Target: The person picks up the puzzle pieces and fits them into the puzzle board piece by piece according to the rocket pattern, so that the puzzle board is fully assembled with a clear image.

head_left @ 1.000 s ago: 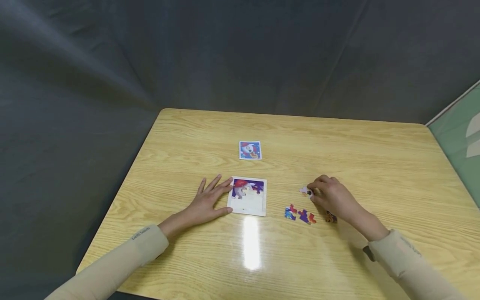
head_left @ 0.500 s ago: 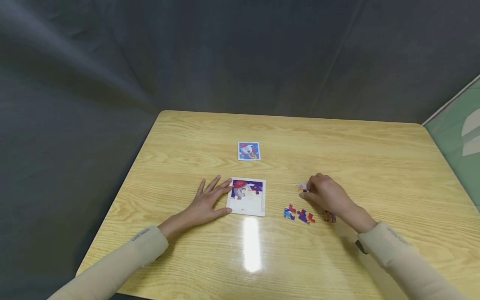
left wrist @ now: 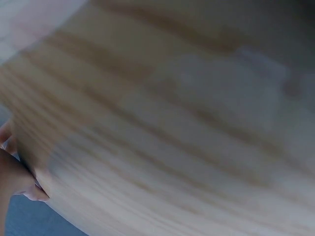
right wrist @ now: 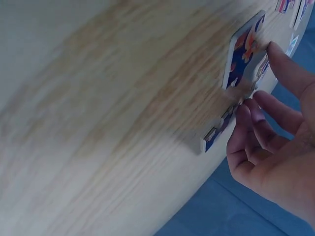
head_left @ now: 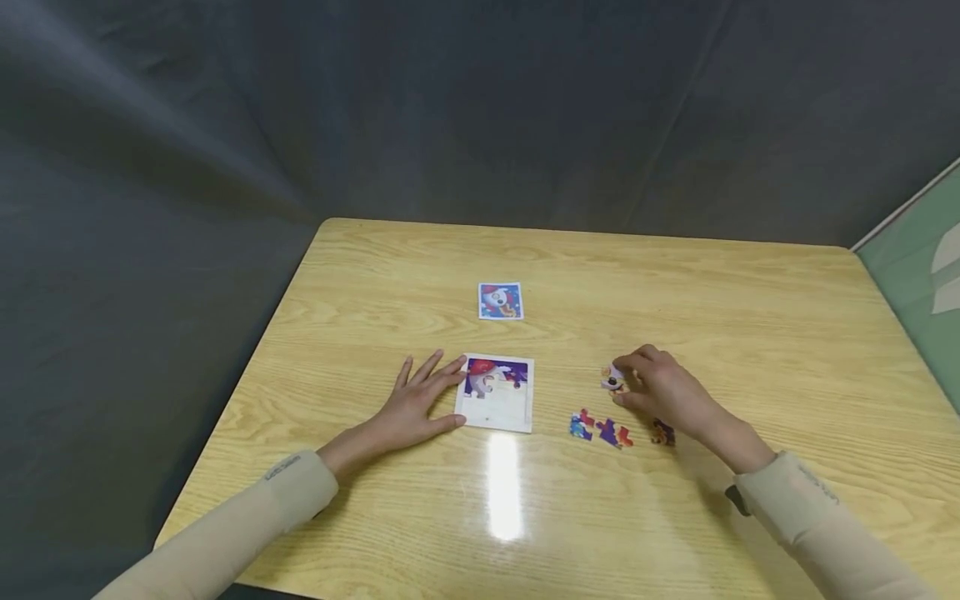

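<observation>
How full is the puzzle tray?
Partly full: the tray has puzzle pieces along its top, but its bottom is bare.

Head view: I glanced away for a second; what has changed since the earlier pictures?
The puzzle piece in the right hand looks turned clockwise. The left hand, puzzle frame, picture card and loose pieces stayed as they were.

Puzzle tray [head_left: 510,408], partly filled; loose pieces [head_left: 608,432] right of it
</observation>
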Demonstrator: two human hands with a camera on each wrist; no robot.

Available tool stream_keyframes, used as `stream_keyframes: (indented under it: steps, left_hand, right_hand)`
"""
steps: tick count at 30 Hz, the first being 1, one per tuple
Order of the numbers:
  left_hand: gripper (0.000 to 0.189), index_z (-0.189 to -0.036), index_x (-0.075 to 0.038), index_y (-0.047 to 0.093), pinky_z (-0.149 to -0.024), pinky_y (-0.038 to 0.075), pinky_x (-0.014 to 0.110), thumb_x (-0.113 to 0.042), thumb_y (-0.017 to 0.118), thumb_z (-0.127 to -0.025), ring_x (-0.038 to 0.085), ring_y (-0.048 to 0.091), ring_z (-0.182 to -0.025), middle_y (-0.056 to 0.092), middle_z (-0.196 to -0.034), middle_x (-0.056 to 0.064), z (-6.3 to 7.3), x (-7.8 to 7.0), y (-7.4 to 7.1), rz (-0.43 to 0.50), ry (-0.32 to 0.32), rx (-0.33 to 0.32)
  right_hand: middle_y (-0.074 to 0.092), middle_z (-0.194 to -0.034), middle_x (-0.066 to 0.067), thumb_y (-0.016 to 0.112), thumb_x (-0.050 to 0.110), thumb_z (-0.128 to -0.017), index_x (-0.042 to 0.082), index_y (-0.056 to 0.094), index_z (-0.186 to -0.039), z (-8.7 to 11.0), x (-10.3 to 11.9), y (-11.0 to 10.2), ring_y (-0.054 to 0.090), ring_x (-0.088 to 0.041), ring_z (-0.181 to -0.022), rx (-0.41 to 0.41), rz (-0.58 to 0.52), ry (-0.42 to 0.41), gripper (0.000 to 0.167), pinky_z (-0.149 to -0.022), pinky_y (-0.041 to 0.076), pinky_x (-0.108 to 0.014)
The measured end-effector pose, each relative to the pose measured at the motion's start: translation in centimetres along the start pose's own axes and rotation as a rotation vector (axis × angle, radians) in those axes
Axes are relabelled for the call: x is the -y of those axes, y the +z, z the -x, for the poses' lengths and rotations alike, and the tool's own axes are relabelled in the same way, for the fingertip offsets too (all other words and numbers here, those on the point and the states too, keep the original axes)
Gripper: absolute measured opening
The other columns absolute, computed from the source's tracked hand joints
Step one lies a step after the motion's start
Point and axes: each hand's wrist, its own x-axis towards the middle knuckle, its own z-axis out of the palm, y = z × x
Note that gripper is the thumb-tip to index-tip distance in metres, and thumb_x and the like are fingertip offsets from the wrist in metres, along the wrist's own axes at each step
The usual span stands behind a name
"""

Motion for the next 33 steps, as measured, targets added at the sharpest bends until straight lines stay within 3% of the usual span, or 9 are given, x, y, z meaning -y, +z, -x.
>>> stream_keyframes:
  steps: [5, 12, 16, 33]
  left_hand:
    - [0.065, -0.143, -0.016, 0.044, -0.114, -0.009, 0.059, -0.050, 0.061, -0.090, 0.028, 0.007, -0.147, 0.021, -0.159, -0.005, 0.0, 0.0, -0.1, 0.008, 0.002, -0.002]
    - [0.065, -0.144, -0.016, 0.044, -0.114, -0.009, 0.058, -0.050, 0.060, -0.091, 0.027, 0.007, -0.148, 0.021, -0.159, -0.005, -0.1, 0.0, 0.0, 0.002, 0.005, -0.006]
    - [0.065, -0.143, -0.016, 0.044, -0.114, -0.009, 0.058, -0.049, 0.061, -0.090, 0.027, 0.006, -0.148, 0.021, -0.159, -0.005, -0.1, 0.0, 0.0, 0.005, 0.003, -0.001]
    - [0.065, -0.144, -0.017, 0.042, -0.114, -0.011, 0.056, -0.050, 0.059, -0.091, 0.025, 0.005, -0.148, 0.019, -0.160, -0.007, 0.0, 0.1, 0.1, 0.005, -0.010, 0.011]
  right_hand:
    - [0.058, -0.098, -0.012, 0.080, 0.012, -0.078, -0.004, 0.063, -0.115, -0.5, -0.3, 0.3, 0.050, -0.018, -0.078, -0.011, -0.031, -0.033, 0.043, -0.062, 0.046, -0.030]
    - [0.055, -0.098, -0.010, 0.079, 0.016, -0.081, -0.004, 0.060, -0.111, -1.1, -0.5, 0.2, 0.048, -0.021, -0.085, 0.086, -0.132, 0.095, 0.041, -0.072, 0.046, -0.036]
    - [0.057, -0.096, -0.009, 0.079, 0.017, -0.081, -0.003, 0.060, -0.110, -1.4, -0.4, 0.4, 0.050, -0.022, -0.087, 0.095, -0.134, 0.119, 0.040, -0.075, 0.046, -0.038]
    - [0.061, -0.100, -0.012, 0.082, 0.003, -0.074, -0.004, 0.059, -0.109, -2.1, 0.4, 1.4, 0.057, -0.025, -0.090, -0.023, -0.125, 0.003, 0.042, -0.077, 0.051, -0.041]
